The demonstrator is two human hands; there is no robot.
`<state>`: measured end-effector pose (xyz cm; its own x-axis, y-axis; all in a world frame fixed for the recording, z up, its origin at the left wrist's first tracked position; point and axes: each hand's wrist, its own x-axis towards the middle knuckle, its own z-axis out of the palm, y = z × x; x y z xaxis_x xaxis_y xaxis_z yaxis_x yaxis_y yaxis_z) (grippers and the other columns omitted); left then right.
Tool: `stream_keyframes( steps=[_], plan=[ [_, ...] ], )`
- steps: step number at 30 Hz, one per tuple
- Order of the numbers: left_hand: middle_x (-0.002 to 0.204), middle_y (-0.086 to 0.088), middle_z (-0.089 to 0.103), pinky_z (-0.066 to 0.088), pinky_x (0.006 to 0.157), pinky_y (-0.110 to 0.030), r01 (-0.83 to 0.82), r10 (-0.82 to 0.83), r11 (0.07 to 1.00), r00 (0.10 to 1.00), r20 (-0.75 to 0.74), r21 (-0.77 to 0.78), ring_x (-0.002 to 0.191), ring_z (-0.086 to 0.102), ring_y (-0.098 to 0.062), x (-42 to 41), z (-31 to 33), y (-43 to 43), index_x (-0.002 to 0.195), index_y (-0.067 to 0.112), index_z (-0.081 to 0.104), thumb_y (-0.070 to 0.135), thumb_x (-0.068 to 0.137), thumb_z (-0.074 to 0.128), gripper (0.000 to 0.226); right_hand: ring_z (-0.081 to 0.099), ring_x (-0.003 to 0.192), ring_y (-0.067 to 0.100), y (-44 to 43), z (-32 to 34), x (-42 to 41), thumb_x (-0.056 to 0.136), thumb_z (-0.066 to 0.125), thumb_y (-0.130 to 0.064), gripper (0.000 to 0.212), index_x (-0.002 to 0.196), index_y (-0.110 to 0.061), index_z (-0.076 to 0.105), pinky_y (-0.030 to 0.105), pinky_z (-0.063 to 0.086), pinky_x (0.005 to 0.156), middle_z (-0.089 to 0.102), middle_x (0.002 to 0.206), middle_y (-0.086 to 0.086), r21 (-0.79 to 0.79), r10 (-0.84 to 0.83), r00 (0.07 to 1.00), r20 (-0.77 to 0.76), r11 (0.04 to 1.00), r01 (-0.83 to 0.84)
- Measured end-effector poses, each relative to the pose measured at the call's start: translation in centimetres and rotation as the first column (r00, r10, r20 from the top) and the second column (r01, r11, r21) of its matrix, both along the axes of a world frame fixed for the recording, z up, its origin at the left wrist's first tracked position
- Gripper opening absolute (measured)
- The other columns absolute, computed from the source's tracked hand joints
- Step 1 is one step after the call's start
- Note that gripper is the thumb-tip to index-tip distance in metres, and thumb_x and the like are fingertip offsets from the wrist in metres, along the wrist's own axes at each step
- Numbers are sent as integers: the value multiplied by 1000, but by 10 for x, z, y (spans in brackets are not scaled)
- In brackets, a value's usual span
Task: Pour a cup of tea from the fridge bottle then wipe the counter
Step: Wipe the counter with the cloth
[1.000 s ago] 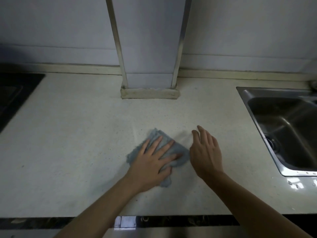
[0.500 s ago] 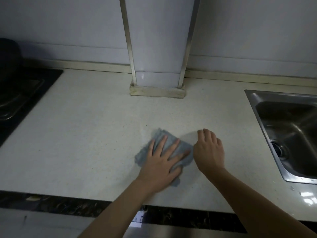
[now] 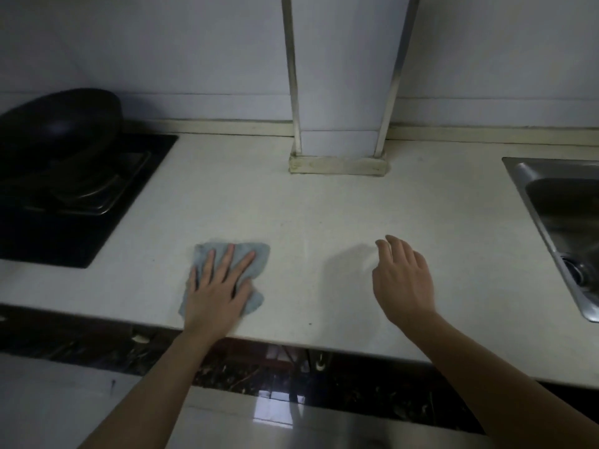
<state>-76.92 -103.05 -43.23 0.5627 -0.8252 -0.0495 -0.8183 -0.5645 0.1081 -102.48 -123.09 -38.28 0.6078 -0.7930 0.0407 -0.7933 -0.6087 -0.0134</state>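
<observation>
A person's left hand presses flat, fingers spread, on a crumpled grey-blue cloth near the front edge of a pale speckled stone counter. The right hand hovers well apart, fingers relaxed, grasping nothing, between cloth and stainless steel sink.

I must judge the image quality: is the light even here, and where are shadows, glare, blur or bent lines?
Head view: dim and uneven, the wok and stove almost black; head view: the right hand throws a soft shadow leftward on the counter; head view: glare on the glossy front below the counter; head view: the pillar edges lean inward, and the right fingers look slightly blurred.
</observation>
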Motion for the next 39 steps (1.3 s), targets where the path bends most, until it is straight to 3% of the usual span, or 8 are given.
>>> stream_keyframes(
  steps=[3,5,8,11,14,19,28,39],
  plan=[
    [162,12,-18,-4,121,-52,-94,97,994,994,-44,62,151,-14,-22,5,3,7,149,51,-14,62,88,-3,63,39,134,27,21,-5,-1,93,38,-18,47,138,-6,43,41,37,108,43,144,14,18,-27,999,40,999,26],
    [163,5,-22,-5,119,-58,-106,112,987,993,-44,118,150,-18,-31,-10,7,-3,148,46,-20,54,99,14,60,42,133,28,32,-8,-4,91,39,-17,47,136,-5,45,42,39,107,45,142,15,29,-33,998,60,999,31],
    [161,0,-26,-11,117,-61,119,-114,988,992,-53,97,147,-24,-37,-62,14,-32,151,41,-18,45,102,27,67,46,129,30,38,-8,-15,88,44,-15,46,132,-3,48,44,43,103,49,138,17,-2,-33,997,72,999,34],
    [161,7,-25,-17,116,-58,322,-319,947,936,-151,1,146,-28,-31,-137,12,-63,153,46,-7,59,98,1,57,47,127,31,37,-3,-27,87,47,-15,46,132,-3,48,44,42,102,49,138,17,-75,34,999,19,997,-33],
    [164,10,-15,-12,118,-56,473,-474,879,858,-197,-55,149,-24,-27,-181,8,-69,155,43,4,64,91,-11,69,44,130,32,37,0,-28,87,49,-18,51,135,-3,46,45,40,103,45,142,18,-107,92,995,-51,990,-97],
    [165,14,-2,-12,121,-42,601,-615,789,775,-149,-130,151,-15,-11,-126,2,-49,154,43,20,59,102,25,54,45,130,33,43,3,-9,88,47,-19,50,134,0,46,47,42,103,45,142,20,-107,113,991,-69,987,-120],
    [164,19,2,-5,121,-33,267,-273,958,961,-49,-101,152,-4,-9,13,-1,29,153,50,14,61,98,17,55,46,129,30,77,-4,65,89,41,-20,48,133,-4,49,46,42,103,47,142,17,-74,171,985,14,983,-170],
    [163,17,-8,-11,121,-38,-118,102,989,983,-151,-94,150,-13,-9,99,2,95,151,51,1,66,82,8,71,55,120,27,80,-8,88,83,61,-13,44,126,-6,56,42,45,99,57,131,14,-89,194,979,57,978,-188]
  ],
)
